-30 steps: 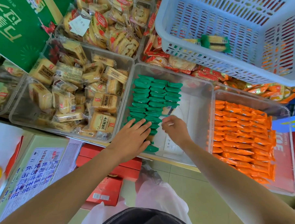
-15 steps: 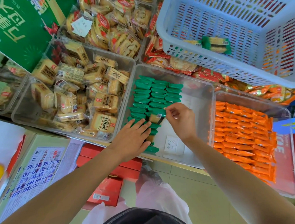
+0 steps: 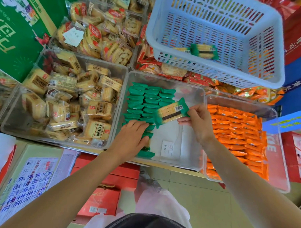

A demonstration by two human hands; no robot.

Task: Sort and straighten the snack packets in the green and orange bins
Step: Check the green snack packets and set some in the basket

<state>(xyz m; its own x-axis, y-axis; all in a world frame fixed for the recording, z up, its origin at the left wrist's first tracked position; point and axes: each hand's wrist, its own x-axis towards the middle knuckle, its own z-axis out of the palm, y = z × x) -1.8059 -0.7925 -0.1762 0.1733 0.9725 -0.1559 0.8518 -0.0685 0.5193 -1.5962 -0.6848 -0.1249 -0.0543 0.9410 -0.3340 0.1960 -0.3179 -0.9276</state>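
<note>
Green snack packets [image 3: 143,103] stand on edge in rows at the left of a clear bin [image 3: 192,91]. My left hand [image 3: 131,137] lies flat on the near end of these rows, fingers straight. My right hand [image 3: 196,121] pinches one green packet [image 3: 171,112] by its end and holds it flat above the bin, its cracker face and barcode up. To the right, a second clear bin [image 3: 241,102] holds orange packets [image 3: 238,135] in tidy rows.
A white slotted basket [image 3: 217,72] with a green packet [image 3: 204,51] inside rests on the back bins. A bin of beige cracker packs [image 3: 69,100] sits left. Red boxes [image 3: 106,194] and tiled floor lie below. A paper label [image 3: 169,149] lies in the green bin.
My right hand has lifted one green packet out of the rows and turned it face up, moving it to the right. My left hand stayed pressed on the rows.
</note>
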